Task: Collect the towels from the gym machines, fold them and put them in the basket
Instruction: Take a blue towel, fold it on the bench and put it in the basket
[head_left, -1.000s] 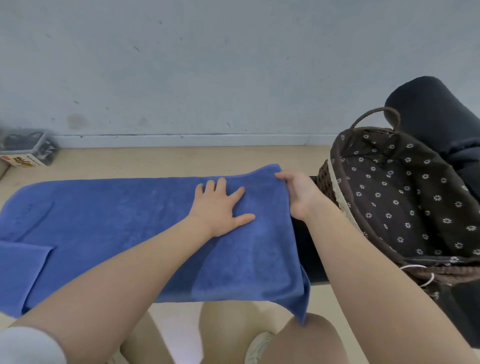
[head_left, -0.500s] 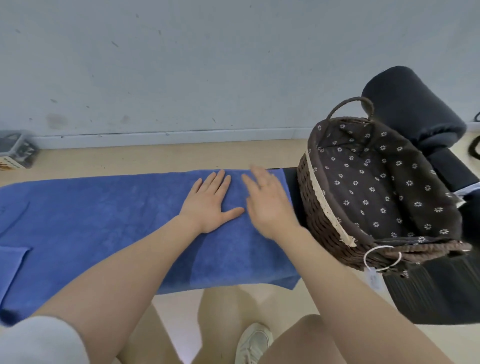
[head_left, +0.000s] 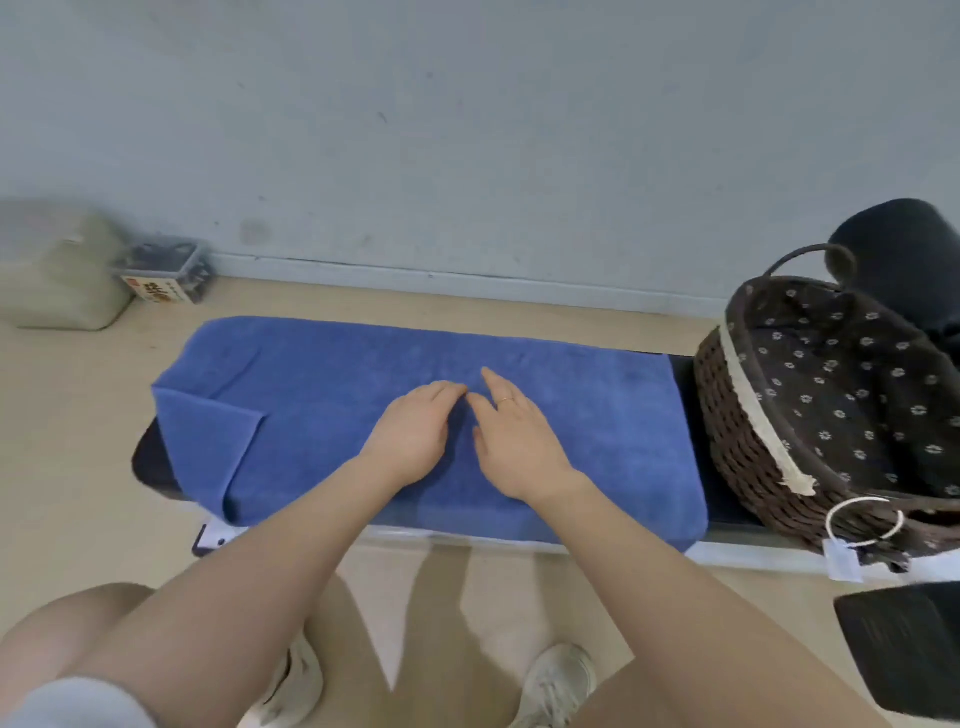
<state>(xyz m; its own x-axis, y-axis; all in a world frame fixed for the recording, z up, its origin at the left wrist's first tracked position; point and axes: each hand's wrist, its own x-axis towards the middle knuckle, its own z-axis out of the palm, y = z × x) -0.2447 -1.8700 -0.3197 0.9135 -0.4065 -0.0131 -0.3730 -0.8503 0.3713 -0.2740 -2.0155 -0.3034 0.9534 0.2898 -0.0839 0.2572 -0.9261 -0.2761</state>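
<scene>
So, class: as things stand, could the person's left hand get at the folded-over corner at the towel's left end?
Probably yes. The left hand rests flat mid-towel, holding nothing, and only bare blue cloth lies between it and the folded corner. The right hand sits on the other side.

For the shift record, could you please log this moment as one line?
stage: smoothing | blue towel: flat on bench, left corner folded over | left hand, right hand: open, on towel | basket: empty, right
</scene>
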